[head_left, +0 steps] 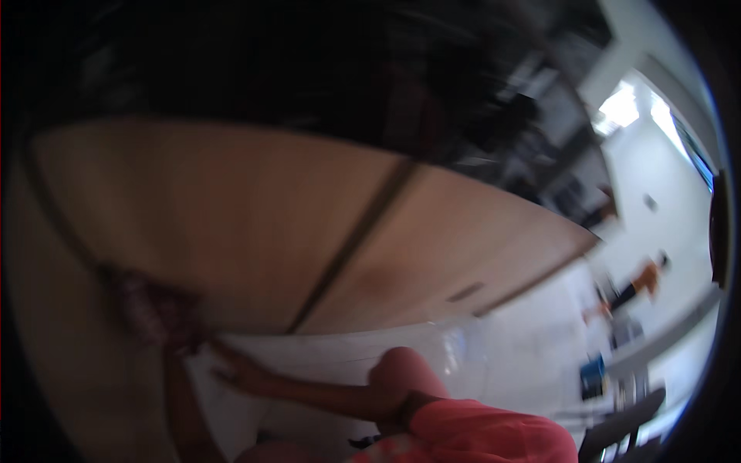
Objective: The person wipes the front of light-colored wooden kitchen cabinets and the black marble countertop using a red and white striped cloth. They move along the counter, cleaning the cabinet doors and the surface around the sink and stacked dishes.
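Note:
A dark reddish, patterned bundle [156,309], likely cloth, is low against light wooden panels at the left. My left hand [173,344] reaches up to its lower edge. Blur and the bundle hide the fingers, so its grip is unclear. Just to the right is my right hand [246,373], fingers spread and apart. Its longest fingertips come close to the bundle's edge; whether they touch it is too blurred to tell.
A broad wooden cabinet front [255,226] with dark vertical gaps spans the view beneath a dark, cluttered top. My bent knee [402,370] is over the pale floor [521,341]. Farther right are a person [645,280], a blue bucket [592,368] and a dark chair [622,422].

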A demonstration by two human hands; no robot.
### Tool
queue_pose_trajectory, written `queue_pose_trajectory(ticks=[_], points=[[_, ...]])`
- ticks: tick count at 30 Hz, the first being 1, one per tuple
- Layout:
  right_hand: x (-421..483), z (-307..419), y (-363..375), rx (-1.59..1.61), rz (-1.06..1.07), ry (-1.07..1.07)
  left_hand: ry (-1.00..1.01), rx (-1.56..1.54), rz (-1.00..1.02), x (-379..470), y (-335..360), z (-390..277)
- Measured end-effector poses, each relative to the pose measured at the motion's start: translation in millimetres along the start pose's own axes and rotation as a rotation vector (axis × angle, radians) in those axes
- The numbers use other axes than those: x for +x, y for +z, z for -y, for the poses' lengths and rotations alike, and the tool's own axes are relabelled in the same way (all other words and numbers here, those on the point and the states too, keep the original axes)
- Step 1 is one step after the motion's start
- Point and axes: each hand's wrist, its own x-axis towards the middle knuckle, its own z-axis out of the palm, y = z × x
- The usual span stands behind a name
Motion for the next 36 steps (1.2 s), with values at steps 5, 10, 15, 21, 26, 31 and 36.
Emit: queue_pose_trajectory(ticks=[5, 10, 15, 21, 26, 31, 36], points=[[8, -20, -43, 0.021, 0.073, 0.020, -0.055, 0.142, 0.326, 2, 8, 23], [3, -49, -31, 0.343, 0.202, 0.364, 0.044, 0.133, 0.486, -26, 26, 34], [31, -23, -20, 0.670, 0.013, 0.649, 0.066, -0.275, 0.403, -29, -11, 4], [67, -42, -52, 1.615, 0.218, 0.277, -0.355, -2.249, 0.314, -38, -125, -49], [105, 72, -72, 0.440, -0.250, -0.109, 0.048, -1.131, -0.120, -49, -115, -8], [178, 165, -60, -0.855, 0.282, -0.141, -0.457, -0.898, -0.140, -118, -54, 4], [222, 37, -4, -0.895, 0.296, -0.971, -0.566, -0.914, -0.184, -112, -55, 11]])
